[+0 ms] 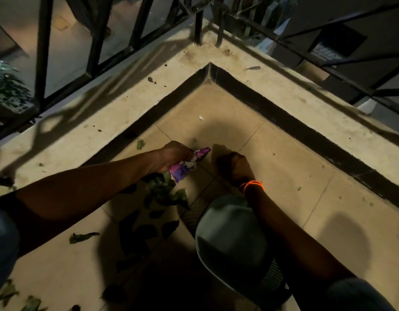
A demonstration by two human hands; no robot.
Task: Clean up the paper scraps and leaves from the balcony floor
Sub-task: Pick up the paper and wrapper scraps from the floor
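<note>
The cleanup looks only partly done, judging by what lies on the tiles. The person's left hand (175, 156) has its fingers clenched round a wad of purple-and-white paper scraps (186, 164), held just above the floor, a short way in from the balcony corner (209, 74) where the two raised ledges meet. The right hand (235, 166), w/ an orange thread band (252, 185) at the wrist, is down at the tile beside the wad; its fingers look curled under, but the hand is dark and seen from the back, so whether it pinches anything can't be told. Left to do, prob. most of the job: a cluster of green leaves (162, 189) lies directly under the left wrist, more dark leaves trail from there away from the corner, a single leaf (83, 237) sits further out, and others reach the frame's near edge. A small leaf (140, 144) lies against the black skirting, and a tiny white scrap (201, 118) sits between the hands and the corner. Bits of debris also dot the ledge (126, 104) itself. Floor is beige tile w/ visible grout lines, dusty and heavily shadowed. Black metal railing (135, 37) stands on the ledge beyond the corner; it's dark outside. A grey cap (229, 239) sits in the foreground near the right forearm.
</note>
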